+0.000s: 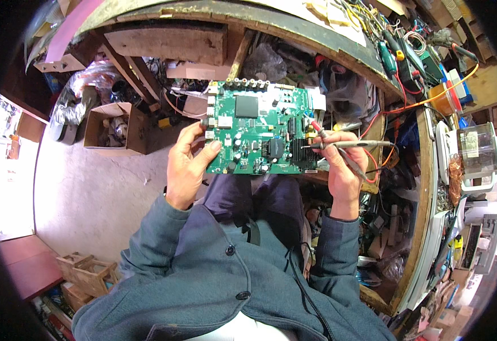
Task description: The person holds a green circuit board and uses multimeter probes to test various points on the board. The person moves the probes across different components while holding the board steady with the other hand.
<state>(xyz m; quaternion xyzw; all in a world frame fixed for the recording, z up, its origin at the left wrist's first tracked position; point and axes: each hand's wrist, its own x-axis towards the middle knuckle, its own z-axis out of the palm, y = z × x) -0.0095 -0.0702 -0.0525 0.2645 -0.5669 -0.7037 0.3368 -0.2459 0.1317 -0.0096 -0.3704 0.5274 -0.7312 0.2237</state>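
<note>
A green circuit board (pixel 260 133), crowded with chips, capacitors and a black finned heat sink (pixel 303 151), is held up above my lap. My left hand (pixel 190 159) grips its left edge, thumb on the face near the silver connector ports. My right hand (pixel 344 165) is closed around two multimeter probes at the board's right side. One grey probe (pixel 368 144) lies nearly level, its tip close to the heat sink. The other, a red-tipped probe (pixel 316 126), slants up toward the board's right edge. Whether either tip touches metal I cannot tell.
A wooden workbench (pixel 294 28) curves across the far side and down the right. On it lie tools, tangled wires (pixel 416 42), an orange spool (pixel 445 99) and a clear plastic container (pixel 478 149). A cardboard box (pixel 115 128) stands on the floor at left. Red and orange leads trail rightward.
</note>
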